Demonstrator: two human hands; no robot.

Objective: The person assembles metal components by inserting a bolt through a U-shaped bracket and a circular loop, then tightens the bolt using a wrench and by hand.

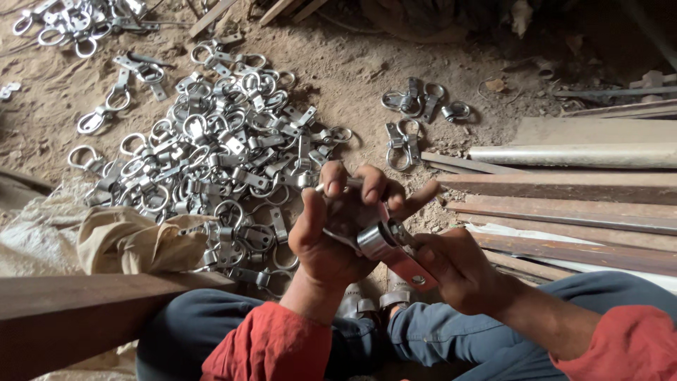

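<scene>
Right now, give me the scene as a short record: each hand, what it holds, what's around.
left hand: fingers curled over the upper end of a metal hasp piece
right hand: grips the lower strap end of the same piece
pile: many ring-and-strap metal fittings on the dirt floor, ahead and left
small group: a few fittings apart, ahead and right
right side: flat metal bars and a pipe
left side: cloth sack

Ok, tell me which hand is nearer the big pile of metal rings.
Left. The left hand sits right beside the pile of metal rings; the right hand is farther off, on the far side.
</scene>
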